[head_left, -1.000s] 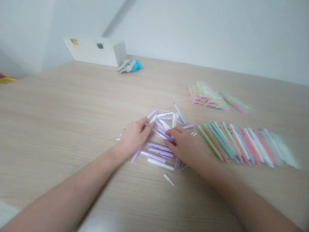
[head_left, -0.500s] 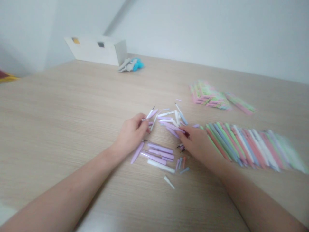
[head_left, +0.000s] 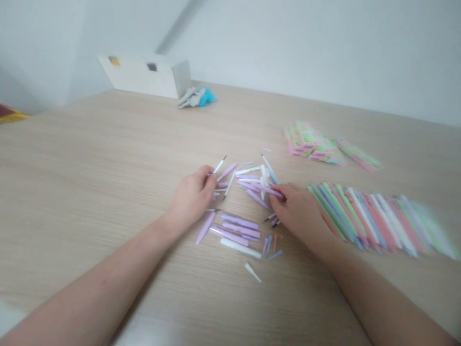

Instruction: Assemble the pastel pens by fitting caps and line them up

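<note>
A: State of the left hand (head_left: pixel 190 198)?
B: Fingers curled in, thumb and forefinger close together. A white rod (head_left: pixel 219 165) with a dark tip juts from them; it looks pinched. Tip points away from the body and slightly right.
A: And the right hand (head_left: pixel 301 211)?
B: Narrow pinch on the right end of a purple barrel (head_left: pixel 265 189).
A: Record how that barrel lies.
B: Leftward of the right hand and a little farther from the body. Long axis runs nearly crosswise, dipping toward the fingers; free end points to the left hand. The right hand is the nearer of the 2, touching it; the left is apart. Whether the free end is lifted or rests on the loose parts, cannot tell.
A: Surroundings?
B: Loose white and purple parts between the hands. Nearer the body, a white tube (head_left: pixel 240 248) lies just beside a group of purple barrels (head_left: pixel 240 224) on the counter (head_left: pixel 108 144). The row of coloured pens (head_left: pixel 374 216) is just right of the right hand, slanted; blur hides the exact count. Printed packets (head_left: pixel 306 139) lie beyond it.
</note>
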`<state>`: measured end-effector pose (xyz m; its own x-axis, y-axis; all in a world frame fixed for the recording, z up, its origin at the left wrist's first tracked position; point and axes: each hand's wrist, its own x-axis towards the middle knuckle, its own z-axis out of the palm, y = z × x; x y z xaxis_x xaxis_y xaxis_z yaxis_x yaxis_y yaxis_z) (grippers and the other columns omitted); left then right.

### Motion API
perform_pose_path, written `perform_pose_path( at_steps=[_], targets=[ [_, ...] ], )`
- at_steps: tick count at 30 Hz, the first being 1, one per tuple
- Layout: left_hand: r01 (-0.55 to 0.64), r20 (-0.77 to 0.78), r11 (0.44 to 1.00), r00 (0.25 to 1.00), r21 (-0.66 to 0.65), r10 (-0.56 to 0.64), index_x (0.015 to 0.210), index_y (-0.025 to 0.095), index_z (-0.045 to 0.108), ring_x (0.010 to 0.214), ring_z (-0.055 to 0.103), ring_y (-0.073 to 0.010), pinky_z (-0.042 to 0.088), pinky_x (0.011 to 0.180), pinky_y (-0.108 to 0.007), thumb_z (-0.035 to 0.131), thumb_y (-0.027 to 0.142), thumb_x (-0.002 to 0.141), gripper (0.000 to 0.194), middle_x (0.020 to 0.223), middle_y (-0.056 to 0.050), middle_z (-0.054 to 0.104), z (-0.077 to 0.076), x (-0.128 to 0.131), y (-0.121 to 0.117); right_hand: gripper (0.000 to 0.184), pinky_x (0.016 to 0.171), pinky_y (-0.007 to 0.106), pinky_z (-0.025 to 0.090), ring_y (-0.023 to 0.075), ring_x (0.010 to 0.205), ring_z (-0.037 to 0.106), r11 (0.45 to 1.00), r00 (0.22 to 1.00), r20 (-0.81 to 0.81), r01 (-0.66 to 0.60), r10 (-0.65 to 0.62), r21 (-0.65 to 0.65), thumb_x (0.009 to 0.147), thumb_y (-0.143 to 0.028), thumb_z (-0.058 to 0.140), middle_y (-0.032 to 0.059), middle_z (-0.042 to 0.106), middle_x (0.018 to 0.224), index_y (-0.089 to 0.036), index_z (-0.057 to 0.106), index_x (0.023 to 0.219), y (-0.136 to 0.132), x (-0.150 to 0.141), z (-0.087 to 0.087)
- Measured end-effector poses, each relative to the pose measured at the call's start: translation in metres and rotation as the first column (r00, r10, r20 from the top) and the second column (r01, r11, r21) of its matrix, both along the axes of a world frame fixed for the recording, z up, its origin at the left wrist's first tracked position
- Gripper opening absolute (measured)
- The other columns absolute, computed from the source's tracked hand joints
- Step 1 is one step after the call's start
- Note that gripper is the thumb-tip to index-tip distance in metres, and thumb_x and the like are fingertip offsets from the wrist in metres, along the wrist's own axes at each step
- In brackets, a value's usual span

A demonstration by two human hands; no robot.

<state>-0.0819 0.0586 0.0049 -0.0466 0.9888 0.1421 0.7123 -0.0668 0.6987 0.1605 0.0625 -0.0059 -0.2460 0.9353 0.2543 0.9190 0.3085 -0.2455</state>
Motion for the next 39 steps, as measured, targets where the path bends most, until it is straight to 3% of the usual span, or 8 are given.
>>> perform_pose_path(
  at_steps=[7,14,20,26,33,39],
  targets=[
    [-0.003,-0.114,1.000,0.993,0.004,0.003,0.091,0.021,0.061,0.065,0.057,-0.0174,0.036,0.058,-0.027,0.036,0.038,0.090,0.030,0.076,-0.003,0.066,-0.003,-0.009,0.005,0.025,0.090,0.039,0.043,0.0264,0.102,0.052,0.984,0.992,-0.020,-0.120,0.124,0.134,0.085,-0.017,0.049,0.0130,0.059,0.105,-0.015,0.062,0.106,-0.005,-0.007,-0.001],
    [-0.016,-0.152,0.999,0.988,-0.046,0.008,0.085,0.020,0.062,0.064,0.057,-0.0173,0.036,0.058,-0.027,0.037,0.036,0.089,0.030,0.075,-0.003,0.066,-0.002,-0.017,0.012,0.027,0.094,0.043,0.042,0.0273,0.105,0.049,0.956,0.959,0.049,-0.282,0.279,0.084,0.086,-0.017,0.048,0.0130,0.058,0.109,-0.018,0.068,0.104,-0.011,-0.015,0.002],
    [0.004,-0.137,0.996,0.991,-0.087,-0.016,0.084,0.020,0.060,0.071,0.061,-0.0192,0.039,0.061,-0.028,0.038,0.035,0.088,0.027,0.081,-0.005,0.070,-0.004,-0.018,0.015,0.030,0.104,0.041,0.037,0.0230,0.115,0.049,0.923,0.922,-0.052,-0.382,0.384,0.048,0.087,-0.015,0.045,0.0099,0.058,0.119,-0.019,0.065,0.109,-0.012,-0.015,0.000],
    [0.036,-0.147,0.996,0.988,-0.086,-0.048,0.082,0.020,0.059,0.069,0.060,-0.0190,0.038,0.061,-0.028,0.037,0.035,0.089,0.028,0.078,-0.004,0.069,-0.003,-0.017,0.013,0.044,0.111,0.043,0.029,0.0209,0.132,0.036,0.924,0.922,-0.063,-0.383,0.381,-0.016,0.091,-0.017,0.037,0.0108,0.047,0.139,-0.016,0.044,0.135,-0.005,-0.014,-0.006],
    [-0.019,-0.113,1.000,0.993,-0.017,0.017,0.083,0.020,0.060,0.066,0.058,-0.0179,0.038,0.061,-0.028,0.037,0.034,0.089,0.028,0.075,-0.002,0.068,0.002,-0.015,0.011,0.044,0.113,0.046,0.024,0.0215,0.136,0.031,0.899,0.899,0.061,-0.427,0.434,-0.099,0.094,-0.025,0.034,0.0080,0.039,0.146,-0.018,0.042,0.137,-0.013,-0.020,-0.009],
    [0.015,-0.082,1.000,0.997,0.000,-0.015,0.081,0.020,0.059,0.067,0.060,-0.0173,0.039,0.060,-0.027,0.036,0.034,0.089,0.029,0.074,-0.002,0.068,0.003,-0.013,0.009,0.044,0.112,0.048,0.025,0.0230,0.137,0.028,0.874,0.874,0.075,-0.469,0.480,-0.130,0.093,-0.025,0.037,0.0043,0.040,0.145,-0.020,0.044,0.136,-0.019,-0.024,-0.006]
  ],
)
